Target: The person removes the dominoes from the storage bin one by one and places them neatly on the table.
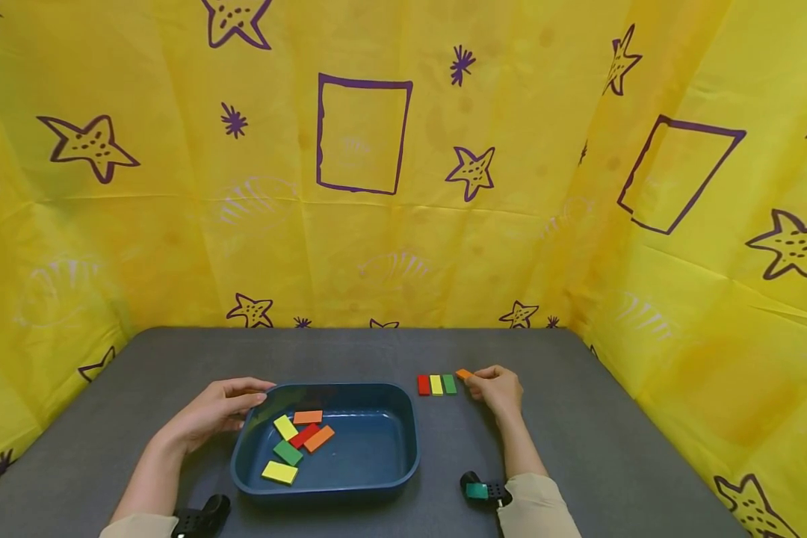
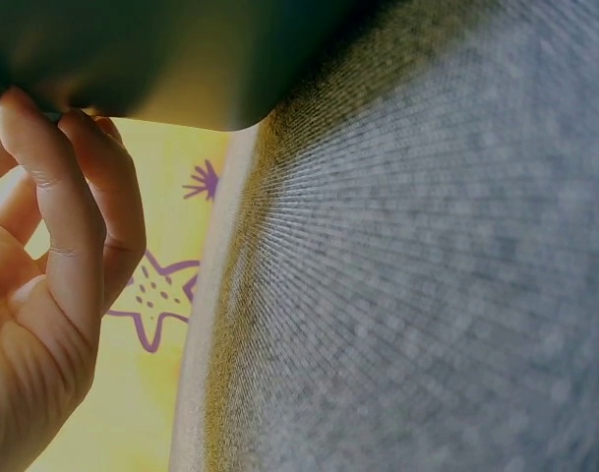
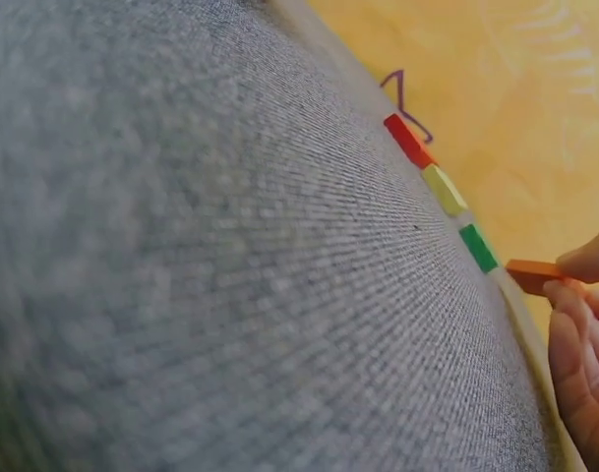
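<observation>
My right hand [image 1: 499,388] pinches an orange block [image 1: 464,373] between thumb and fingers, just right of a row of three blocks. That row runs from a red block [image 1: 424,385] through a yellow block [image 1: 436,385] to a green block [image 1: 449,384], with narrow gaps. In the right wrist view the held block [image 3: 531,275] is tilted, its end close to the green one. At the upper left corner of a dark blue tray [image 1: 403,418], my left hand [image 1: 218,407] grips the rim; the left wrist view shows curved fingers [image 2: 58,187] against its wall.
Inside the tray's left half lie several loose blocks: yellow [image 1: 279,472], green [image 1: 288,453], red [image 1: 304,436] and orange [image 1: 319,439]. Grey cloth covers the table [image 1: 350,355]. A yellow curtain [image 1: 390,239] with purple drawings stands behind it and along both sides.
</observation>
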Demonstrator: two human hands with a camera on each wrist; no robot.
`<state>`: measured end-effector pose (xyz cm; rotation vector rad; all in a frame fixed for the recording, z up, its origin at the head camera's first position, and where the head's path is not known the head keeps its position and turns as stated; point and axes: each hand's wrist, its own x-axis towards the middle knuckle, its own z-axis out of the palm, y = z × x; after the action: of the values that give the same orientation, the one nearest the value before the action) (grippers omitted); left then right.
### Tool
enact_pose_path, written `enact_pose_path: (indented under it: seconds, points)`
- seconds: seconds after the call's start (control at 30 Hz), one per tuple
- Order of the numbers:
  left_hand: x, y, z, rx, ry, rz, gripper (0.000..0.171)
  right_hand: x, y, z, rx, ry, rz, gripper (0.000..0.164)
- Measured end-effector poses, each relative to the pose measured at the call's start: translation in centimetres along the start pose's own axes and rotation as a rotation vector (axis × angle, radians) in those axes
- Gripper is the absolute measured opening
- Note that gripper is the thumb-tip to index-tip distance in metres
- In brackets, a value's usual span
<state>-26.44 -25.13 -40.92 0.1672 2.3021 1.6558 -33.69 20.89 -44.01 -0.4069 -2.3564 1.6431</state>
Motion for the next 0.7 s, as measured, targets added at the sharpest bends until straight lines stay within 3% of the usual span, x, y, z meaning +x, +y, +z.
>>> enact_pose_path:
  seconds: [0.7]
  points:
    - [0.00, 0.09, 0.06, 0.006, -0.009, -0.004, 0.054, -0.52, -0.46, -0.61, -0.108, -0.086, 0.089, 0.021]
